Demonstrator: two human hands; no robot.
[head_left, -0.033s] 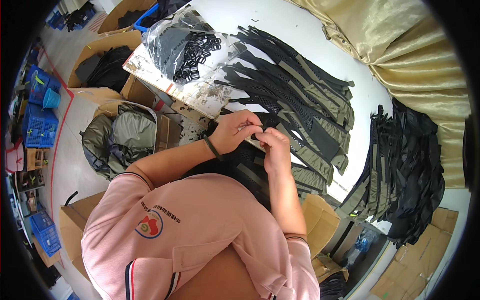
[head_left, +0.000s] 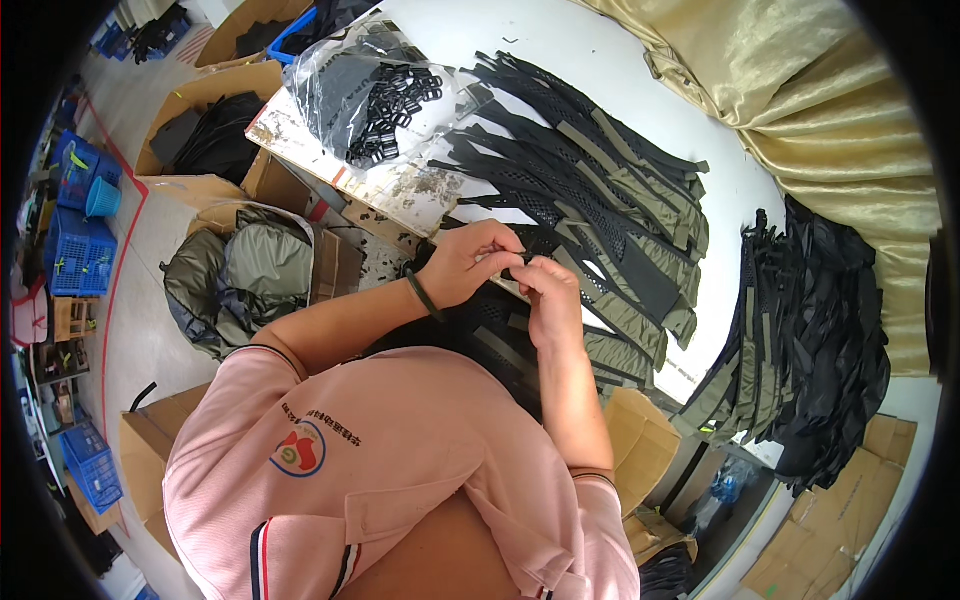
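My left hand (head_left: 462, 262), with a dark band on its wrist, and my right hand (head_left: 548, 292) meet over the near edge of a white table (head_left: 600, 60). Both pinch the same olive and black strap piece (head_left: 512, 262) between their fingertips. What sits at the strap's end is hidden by my fingers. Just beyond my hands lies a spread pile of black mesh and olive straps (head_left: 600, 190). A clear plastic bag of black plastic buckles (head_left: 380, 90) lies at the table's far left corner.
A second heap of black and olive straps (head_left: 810, 330) lies to the right. A gold curtain (head_left: 810, 110) hangs behind the table. Cardboard boxes (head_left: 210, 130) with dark fabric, a box of grey-green fabric (head_left: 245, 275) and blue crates (head_left: 80, 250) stand on the floor to the left.
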